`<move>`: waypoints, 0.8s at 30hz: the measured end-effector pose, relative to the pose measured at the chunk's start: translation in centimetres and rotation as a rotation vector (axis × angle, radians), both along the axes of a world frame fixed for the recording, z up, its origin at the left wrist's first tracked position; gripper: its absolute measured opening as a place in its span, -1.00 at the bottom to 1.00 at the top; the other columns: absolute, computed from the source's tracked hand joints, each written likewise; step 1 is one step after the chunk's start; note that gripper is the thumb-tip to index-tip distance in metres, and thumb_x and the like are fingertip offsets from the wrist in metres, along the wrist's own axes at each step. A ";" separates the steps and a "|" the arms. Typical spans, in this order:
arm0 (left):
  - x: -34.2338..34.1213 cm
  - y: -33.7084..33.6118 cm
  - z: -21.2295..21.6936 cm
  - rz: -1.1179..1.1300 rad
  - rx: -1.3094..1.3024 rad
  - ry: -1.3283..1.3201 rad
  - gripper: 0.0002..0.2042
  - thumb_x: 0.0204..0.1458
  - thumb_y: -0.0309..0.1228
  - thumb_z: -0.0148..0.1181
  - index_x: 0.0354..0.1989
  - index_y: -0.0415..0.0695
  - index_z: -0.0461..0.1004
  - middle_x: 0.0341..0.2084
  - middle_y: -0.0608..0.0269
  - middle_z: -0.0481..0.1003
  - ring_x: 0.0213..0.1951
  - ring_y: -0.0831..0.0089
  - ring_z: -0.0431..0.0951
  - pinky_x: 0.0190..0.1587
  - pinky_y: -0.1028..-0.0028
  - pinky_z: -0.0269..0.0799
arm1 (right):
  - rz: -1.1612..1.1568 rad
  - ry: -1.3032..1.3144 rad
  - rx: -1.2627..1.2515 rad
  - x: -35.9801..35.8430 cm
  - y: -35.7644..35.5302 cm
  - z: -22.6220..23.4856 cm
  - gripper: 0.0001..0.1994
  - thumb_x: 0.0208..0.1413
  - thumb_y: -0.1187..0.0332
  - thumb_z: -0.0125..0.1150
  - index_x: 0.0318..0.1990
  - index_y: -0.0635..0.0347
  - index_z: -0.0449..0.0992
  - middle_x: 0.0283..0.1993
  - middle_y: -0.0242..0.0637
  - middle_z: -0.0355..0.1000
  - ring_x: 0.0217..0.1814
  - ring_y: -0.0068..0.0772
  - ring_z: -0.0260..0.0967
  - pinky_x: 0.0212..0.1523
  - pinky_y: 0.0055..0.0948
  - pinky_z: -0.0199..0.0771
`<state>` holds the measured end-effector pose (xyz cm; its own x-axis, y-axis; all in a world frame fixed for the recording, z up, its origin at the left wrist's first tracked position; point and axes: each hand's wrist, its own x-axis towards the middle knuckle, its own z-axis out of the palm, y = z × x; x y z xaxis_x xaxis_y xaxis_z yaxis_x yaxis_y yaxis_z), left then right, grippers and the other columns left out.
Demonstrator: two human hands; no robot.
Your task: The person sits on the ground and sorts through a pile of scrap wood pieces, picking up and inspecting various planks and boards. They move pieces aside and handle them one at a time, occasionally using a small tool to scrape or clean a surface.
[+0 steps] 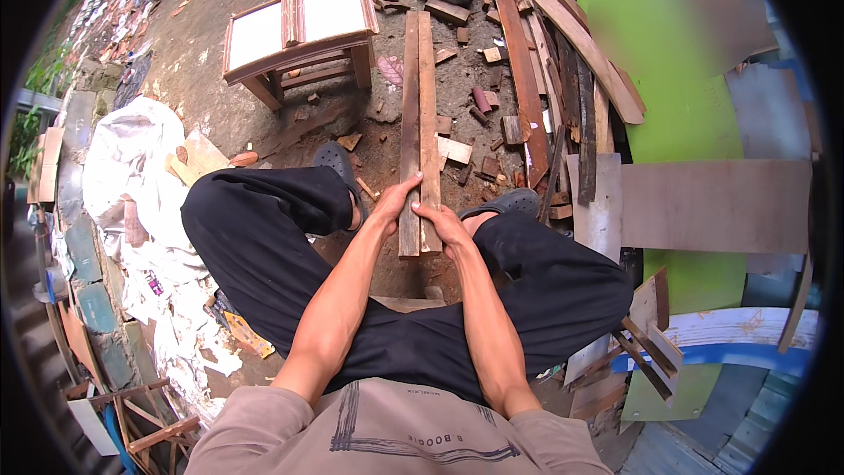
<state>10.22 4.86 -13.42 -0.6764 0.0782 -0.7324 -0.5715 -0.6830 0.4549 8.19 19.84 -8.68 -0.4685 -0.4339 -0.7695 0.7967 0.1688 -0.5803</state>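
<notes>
Two long weathered wooden planks (419, 105) lie side by side, running away from me over the dirt ground. My left hand (393, 203) grips the near end of the left plank. My right hand (444, 227) holds the near end of the right plank. I sit with knees apart in black trousers, and both feet in dark sandals rest either side of the planks.
A small wooden stool frame with white panels (297, 31) stands ahead to the left. A pile of planks and offcuts (545, 79) lies ahead to the right. Green and brown boards (694, 123) lie at right. White sheeting (132, 167) lies at left.
</notes>
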 end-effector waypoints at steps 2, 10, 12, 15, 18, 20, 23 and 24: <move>0.4 -0.3 -0.5 0.054 0.043 -0.017 -0.52 0.19 -0.08 0.18 0.08 -0.24 0.46 -0.19 0.08 0.58 -0.23 0.29 0.64 -0.13 0.27 0.61 | 0.013 0.017 -0.010 0.4 -0.4 0.1 -0.42 0.14 0.11 0.34 0.12 0.43 0.35 -0.06 -0.12 0.52 -0.15 -0.33 0.57 -0.18 -0.34 0.62; 0.3 0.4 -0.5 0.098 0.033 -0.058 -0.48 0.10 -0.14 0.30 0.00 -0.39 0.46 -0.24 -0.01 0.58 -0.31 0.25 0.63 -0.24 0.24 0.61 | -0.021 -0.002 0.035 0.8 0.0 0.1 -0.42 0.14 0.11 0.35 0.12 0.40 0.34 -0.08 -0.12 0.52 -0.16 -0.31 0.58 -0.20 -0.31 0.64; 0.4 0.4 -0.8 0.108 0.059 -0.044 -0.49 0.09 -0.15 0.31 0.00 -0.39 0.47 -0.24 -0.01 0.58 -0.30 0.25 0.63 -0.23 0.23 0.61 | -0.034 -0.016 0.034 0.9 0.1 -0.2 -0.38 0.11 0.12 0.38 0.14 0.43 0.33 -0.05 -0.07 0.51 -0.13 -0.27 0.57 -0.18 -0.31 0.63; 0.3 0.2 -1.2 0.097 0.067 -0.043 -0.49 0.07 -0.15 0.32 -0.01 -0.39 0.47 -0.25 -0.01 0.58 -0.32 0.24 0.63 -0.24 0.23 0.61 | -0.064 -0.045 -0.002 1.0 0.2 -0.5 -0.31 0.06 0.12 0.43 0.16 0.50 0.31 0.01 0.03 0.49 -0.07 -0.20 0.56 -0.12 -0.30 0.61; 0.3 0.2 -0.9 0.049 0.033 -0.069 -0.53 0.09 -0.17 0.31 0.00 -0.33 0.48 -0.26 0.01 0.59 -0.32 0.21 0.65 -0.21 0.19 0.63 | -0.070 -0.043 -0.014 1.1 0.4 -0.9 -0.29 0.05 0.11 0.44 0.18 0.51 0.29 0.02 0.03 0.48 -0.05 -0.19 0.55 -0.10 -0.28 0.61; -0.1 0.4 -0.3 0.026 0.020 -0.077 -0.55 0.10 -0.18 0.30 0.00 -0.30 0.49 -0.27 0.02 0.60 -0.32 0.20 0.65 -0.19 0.18 0.64 | -0.079 -0.014 0.019 1.3 0.6 -1.7 -0.28 0.06 0.12 0.43 0.19 0.51 0.27 0.03 0.03 0.47 -0.02 -0.19 0.54 -0.10 -0.26 0.61; 0.4 -0.2 -0.5 0.038 0.000 -0.098 -0.55 0.08 -0.19 0.32 0.00 -0.31 0.49 -0.26 0.02 0.60 -0.32 0.21 0.65 -0.20 0.19 0.64 | -0.072 -0.054 0.004 1.4 -0.1 -0.2 -0.26 0.07 0.12 0.43 0.22 0.51 0.23 0.06 0.04 0.45 0.03 -0.18 0.52 -0.09 -0.24 0.62; 0.3 -0.1 -0.2 0.030 -0.012 -0.108 -0.55 0.08 -0.19 0.32 0.00 -0.31 0.49 -0.26 0.02 0.60 -0.32 0.21 0.65 -0.21 0.19 0.64 | -0.092 -0.058 0.015 1.4 0.0 -0.1 -0.25 0.07 0.12 0.42 0.23 0.49 0.22 0.07 0.05 0.45 0.03 -0.17 0.52 -0.09 -0.24 0.62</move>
<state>10.49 4.80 -13.62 -0.5956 0.0501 -0.8017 -0.5969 -0.6956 0.3999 9.55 19.83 -8.78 -0.4602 -0.3796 -0.8026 0.8415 0.1016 -0.5306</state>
